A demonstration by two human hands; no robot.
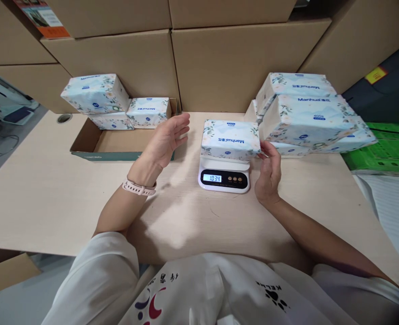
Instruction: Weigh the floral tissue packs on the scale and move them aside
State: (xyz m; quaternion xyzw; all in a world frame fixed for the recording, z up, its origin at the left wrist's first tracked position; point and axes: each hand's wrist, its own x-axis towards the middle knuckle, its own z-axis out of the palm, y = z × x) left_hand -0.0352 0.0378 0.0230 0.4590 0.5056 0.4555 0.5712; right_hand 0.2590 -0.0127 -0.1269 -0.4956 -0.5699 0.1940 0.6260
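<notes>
A white tissue pack (pixel 229 139) with floral print lies on a small white digital scale (pixel 224 178) whose display is lit. My right hand (pixel 269 174) touches the pack's right end with its fingers curled against it. My left hand (pixel 167 140) hovers open a little to the left of the pack, fingers together and stretched, not touching it. A pale watch strap is on my left wrist.
An open shallow cardboard box (pixel 97 145) at the left holds three tissue packs (pixel 96 94). A stack of more packs (pixel 307 115) lies at the right. Large cartons (pixel 233 63) line the back. A green crate (pixel 389 149) stands at the far right.
</notes>
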